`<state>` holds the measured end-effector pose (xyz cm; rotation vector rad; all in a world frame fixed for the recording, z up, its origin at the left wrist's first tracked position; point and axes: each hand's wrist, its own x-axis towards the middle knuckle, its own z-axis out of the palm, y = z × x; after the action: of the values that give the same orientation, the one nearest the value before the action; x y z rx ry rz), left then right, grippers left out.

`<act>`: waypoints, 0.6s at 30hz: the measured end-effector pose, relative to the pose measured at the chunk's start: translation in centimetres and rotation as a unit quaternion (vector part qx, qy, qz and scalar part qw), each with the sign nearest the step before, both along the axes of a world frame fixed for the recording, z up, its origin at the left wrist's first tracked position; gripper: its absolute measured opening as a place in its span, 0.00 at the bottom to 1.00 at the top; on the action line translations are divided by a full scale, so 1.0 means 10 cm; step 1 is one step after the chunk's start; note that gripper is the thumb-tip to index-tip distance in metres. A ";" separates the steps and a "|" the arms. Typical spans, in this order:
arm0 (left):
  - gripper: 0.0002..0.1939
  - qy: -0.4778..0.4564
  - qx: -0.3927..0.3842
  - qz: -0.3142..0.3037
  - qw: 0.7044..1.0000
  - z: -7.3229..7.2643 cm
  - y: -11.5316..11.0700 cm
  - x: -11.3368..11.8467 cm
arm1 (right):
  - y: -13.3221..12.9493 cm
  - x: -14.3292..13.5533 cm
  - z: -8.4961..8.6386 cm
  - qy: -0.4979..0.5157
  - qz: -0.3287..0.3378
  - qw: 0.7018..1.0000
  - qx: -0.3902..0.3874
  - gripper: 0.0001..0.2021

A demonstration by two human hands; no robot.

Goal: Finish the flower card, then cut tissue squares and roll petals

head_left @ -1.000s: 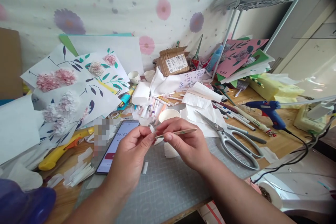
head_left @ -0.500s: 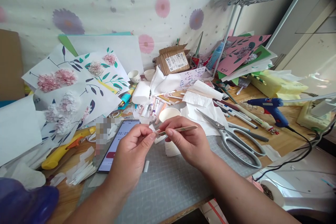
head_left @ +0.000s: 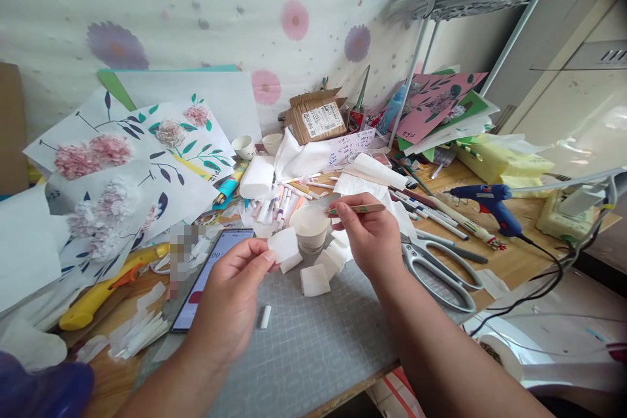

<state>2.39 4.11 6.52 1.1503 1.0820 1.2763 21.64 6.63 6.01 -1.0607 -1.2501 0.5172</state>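
Note:
A small white square of thin paper (head_left: 284,245) is pinched between the thumb and fingers of my left hand (head_left: 235,281). My right hand (head_left: 368,228) grips a flat wooden stick (head_left: 362,208), its tip pointing left over the rim of a white paper cup (head_left: 310,227). That cup stands on the grey cutting mat (head_left: 294,346). Several more white paper squares (head_left: 315,280) lie in front of the cup, partly overlapping. A short white roll (head_left: 265,317) rests on the mat beside my left hand.
Left of the mat lie a phone (head_left: 206,281) and a yellow glue gun (head_left: 112,284). Large scissors (head_left: 441,268) and a blue glue gun (head_left: 490,199) are on the right. Behind stand paper flower pictures (head_left: 122,163), pens (head_left: 431,209) and a cardboard box (head_left: 316,117).
My hands have moved apart. The stick has shifted right and up over the cup, while the paper square in my left hand now lies flat to view. The camera view has shifted slightly.

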 end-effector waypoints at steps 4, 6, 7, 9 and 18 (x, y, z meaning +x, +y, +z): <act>0.06 -0.019 0.000 0.003 1.000 -0.01 0.02 0.00 | 0.05 0.01 -0.02 -0.137 -0.054 0.988 0.037 0.06; 0.06 -0.021 0.002 0.000 1.000 -0.01 0.02 0.01 | 0.05 0.00 -0.01 -0.183 -0.050 0.980 0.062 0.06; 0.06 -0.021 0.002 -0.001 1.000 -0.01 0.02 0.01 | 0.04 -0.01 -0.01 -0.187 -0.049 0.978 0.077 0.06; 0.06 -0.020 0.007 -0.005 1.000 0.00 0.02 0.02 | 0.01 -0.02 0.02 -0.154 -0.045 0.981 0.105 0.06; 0.09 -0.014 0.009 -0.092 0.996 0.02 -0.06 0.03 | -0.14 -0.16 0.07 0.071 0.299 0.951 0.021 0.06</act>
<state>2.67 3.50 6.70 1.2132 0.9232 1.1561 20.04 5.28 6.72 -0.5797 -1.4416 1.0048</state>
